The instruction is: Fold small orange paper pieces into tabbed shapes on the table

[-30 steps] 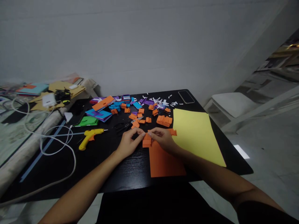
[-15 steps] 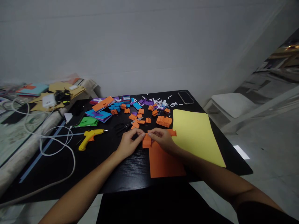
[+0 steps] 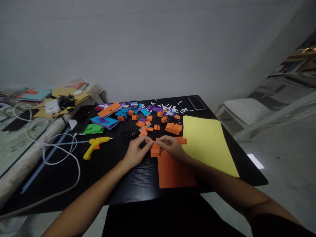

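Between my two hands is a small folded piece of orange paper (image 3: 155, 150), over the left edge of a larger orange sheet (image 3: 175, 172). My left hand (image 3: 136, 150) pinches its upper left side with thumb and fingertips. On the other side, my right hand (image 3: 172, 147) grips the upper right corner between thumb and forefinger. Another orange paper strip (image 3: 182, 140) shows just behind my right hand. Beyond the hands lies a stack of folded orange pieces (image 3: 173, 128), with several loose ones around it. Scissors (image 3: 145, 127) lie partly covered among them.
A yellow glue gun (image 3: 96, 146) and black-handled pliers (image 3: 128, 135) lie to the left. Yellow sheets (image 3: 207, 144) cover the right side. Green folded paper (image 3: 92, 129), white scraps (image 3: 170, 108) and a phone (image 3: 197, 103) sit farther back. A white cable (image 3: 78, 171) loops across the table's left.
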Demonstrator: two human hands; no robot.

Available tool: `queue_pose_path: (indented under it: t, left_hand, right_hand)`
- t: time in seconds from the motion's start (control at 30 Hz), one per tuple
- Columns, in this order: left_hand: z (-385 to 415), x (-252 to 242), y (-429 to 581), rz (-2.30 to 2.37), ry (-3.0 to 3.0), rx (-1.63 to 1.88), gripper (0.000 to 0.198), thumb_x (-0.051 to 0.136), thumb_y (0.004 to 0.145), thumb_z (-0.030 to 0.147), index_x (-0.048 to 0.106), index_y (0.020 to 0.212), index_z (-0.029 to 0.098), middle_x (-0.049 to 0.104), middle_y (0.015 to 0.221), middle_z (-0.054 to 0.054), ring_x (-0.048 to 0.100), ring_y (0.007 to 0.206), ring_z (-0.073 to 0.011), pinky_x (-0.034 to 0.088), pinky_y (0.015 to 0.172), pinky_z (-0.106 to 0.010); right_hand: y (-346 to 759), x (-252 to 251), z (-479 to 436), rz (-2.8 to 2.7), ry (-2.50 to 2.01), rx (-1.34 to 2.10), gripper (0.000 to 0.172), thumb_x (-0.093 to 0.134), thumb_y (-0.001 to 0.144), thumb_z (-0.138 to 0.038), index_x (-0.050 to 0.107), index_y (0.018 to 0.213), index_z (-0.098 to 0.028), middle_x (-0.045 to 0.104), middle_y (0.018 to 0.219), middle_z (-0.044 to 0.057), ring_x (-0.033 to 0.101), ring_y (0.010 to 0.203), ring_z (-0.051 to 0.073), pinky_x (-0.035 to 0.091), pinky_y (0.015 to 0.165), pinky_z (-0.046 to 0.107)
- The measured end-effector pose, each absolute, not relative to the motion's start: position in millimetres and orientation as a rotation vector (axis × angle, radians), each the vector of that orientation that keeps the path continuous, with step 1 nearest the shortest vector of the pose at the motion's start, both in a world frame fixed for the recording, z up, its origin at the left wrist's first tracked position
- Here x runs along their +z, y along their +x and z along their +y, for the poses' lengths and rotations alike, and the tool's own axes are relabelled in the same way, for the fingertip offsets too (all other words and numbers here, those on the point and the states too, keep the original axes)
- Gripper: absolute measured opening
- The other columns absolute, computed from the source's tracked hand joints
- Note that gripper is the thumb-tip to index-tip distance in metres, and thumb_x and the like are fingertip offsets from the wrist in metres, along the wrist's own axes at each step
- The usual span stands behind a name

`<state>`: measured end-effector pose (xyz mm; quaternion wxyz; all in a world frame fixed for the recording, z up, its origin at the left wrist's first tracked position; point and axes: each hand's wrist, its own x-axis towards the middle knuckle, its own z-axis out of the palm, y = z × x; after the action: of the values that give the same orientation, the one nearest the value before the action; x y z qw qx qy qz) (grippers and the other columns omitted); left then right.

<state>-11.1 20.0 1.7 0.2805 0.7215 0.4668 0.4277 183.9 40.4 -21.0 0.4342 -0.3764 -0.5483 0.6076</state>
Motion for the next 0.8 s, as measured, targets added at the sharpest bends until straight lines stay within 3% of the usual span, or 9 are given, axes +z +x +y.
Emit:
queue_pose_path:
  t: [0.8]
  left_hand:
    - [19.9,1.5,-12.2,1.281,1.976,1.137,0.018,0.063,0.095,0.033,0.070,0.089,0.018,0.070,0.082,-0.002,0.064,0.078,-0.0155,0.049,0.076,-0.027]
  right_hand:
    - [183.6,-23.7,40.6,-1.384,-0.928,1.483,0.034,0.077,0.079,-0.050,0.071,0.085,-0.018,0.065,0.064,-0.001,0.062,0.058,0.014,0.053,0.058,0.028]
